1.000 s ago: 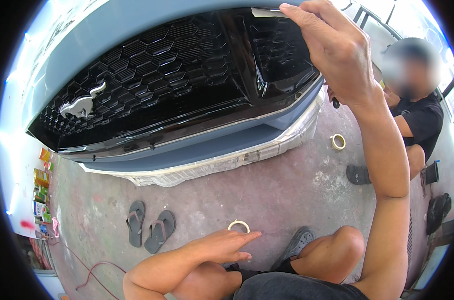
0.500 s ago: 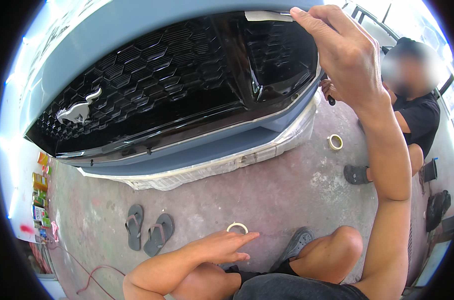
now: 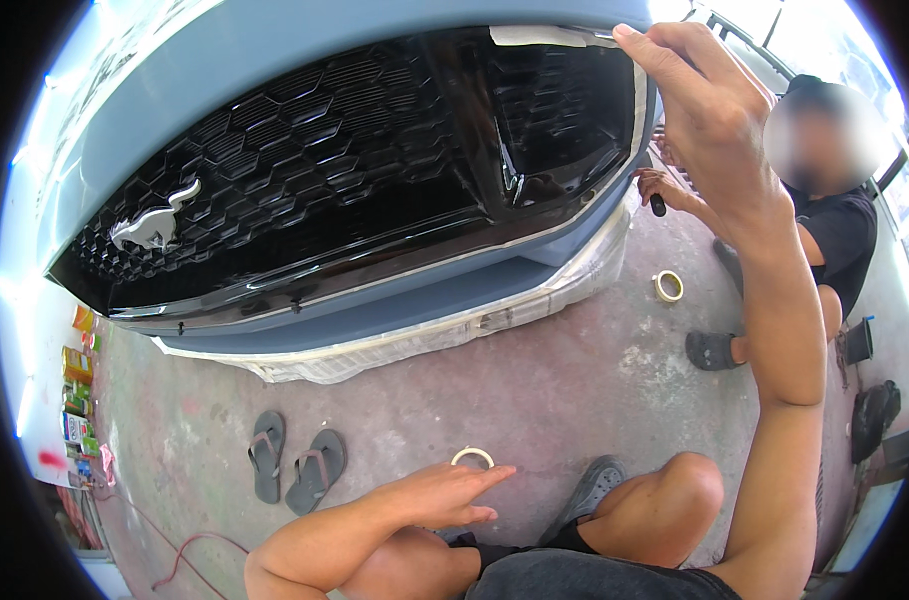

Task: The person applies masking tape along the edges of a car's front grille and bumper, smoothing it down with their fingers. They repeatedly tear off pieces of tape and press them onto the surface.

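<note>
My right hand is raised to the top edge of a car's glossy black grille. Its thumb and fingers pinch a thin, narrow thing at that edge, too small to make out. Just left of the fingertips, a pale strip of masking tape lies along the grille's upper border. My left hand hovers low by my bent left knee, fingers stretched out, gripping nothing visible. Beyond its knuckles shows the upper arc of a cream tape roll; the hand hides the rest.
Masking paper lines the lower grey-blue bumper. Another tape roll lies on the floor. At right, a co-worker's hand holds a small black object. Flip-flops, a red hose and cans are at left.
My right hand has slid a little to the right and down along the grille's top edge, away from the tape strip. My left hand stays almost in place. The co-worker's hand has shifted slightly.
</note>
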`<state>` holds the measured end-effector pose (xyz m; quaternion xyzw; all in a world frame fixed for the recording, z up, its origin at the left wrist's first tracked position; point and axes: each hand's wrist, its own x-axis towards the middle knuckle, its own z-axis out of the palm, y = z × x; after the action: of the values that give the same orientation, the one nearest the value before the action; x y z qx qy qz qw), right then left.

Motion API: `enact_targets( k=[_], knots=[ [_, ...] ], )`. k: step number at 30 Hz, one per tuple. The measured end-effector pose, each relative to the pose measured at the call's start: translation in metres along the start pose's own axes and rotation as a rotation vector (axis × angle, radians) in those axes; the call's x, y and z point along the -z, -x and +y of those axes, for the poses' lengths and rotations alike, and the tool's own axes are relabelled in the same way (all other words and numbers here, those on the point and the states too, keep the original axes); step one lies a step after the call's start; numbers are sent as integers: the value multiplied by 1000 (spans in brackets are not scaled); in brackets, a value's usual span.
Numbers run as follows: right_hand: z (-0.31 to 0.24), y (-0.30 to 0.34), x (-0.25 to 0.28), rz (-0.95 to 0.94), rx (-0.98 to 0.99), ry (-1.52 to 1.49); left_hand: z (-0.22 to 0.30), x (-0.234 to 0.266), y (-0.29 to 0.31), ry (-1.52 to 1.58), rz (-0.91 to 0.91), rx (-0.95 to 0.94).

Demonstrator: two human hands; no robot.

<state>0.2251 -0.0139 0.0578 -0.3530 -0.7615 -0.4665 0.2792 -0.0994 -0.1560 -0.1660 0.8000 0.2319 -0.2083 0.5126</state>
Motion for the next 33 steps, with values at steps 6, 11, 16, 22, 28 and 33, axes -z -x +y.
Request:
enact_targets(
  k=[6,11,16,22,28,33],
  knots=[
    [4,11,-3,7,-78,-38,4,4,-2,3,-19,14],
    [10,19,-6,25,-59,11,3,-1,-2,-8,14,6],
    [12,26,8,28,-151,-5,13,5,6,-31,266,-98],
    [-8,48,20,308,-527,-356,80,128,35,-1061,1486,-352],
    [-20,61,19,585,-805,-439,111,242,24,-1566,1773,-63],
    [-17,77,9,605,-848,-580,104,267,16,-1657,1709,75]
  ],
)
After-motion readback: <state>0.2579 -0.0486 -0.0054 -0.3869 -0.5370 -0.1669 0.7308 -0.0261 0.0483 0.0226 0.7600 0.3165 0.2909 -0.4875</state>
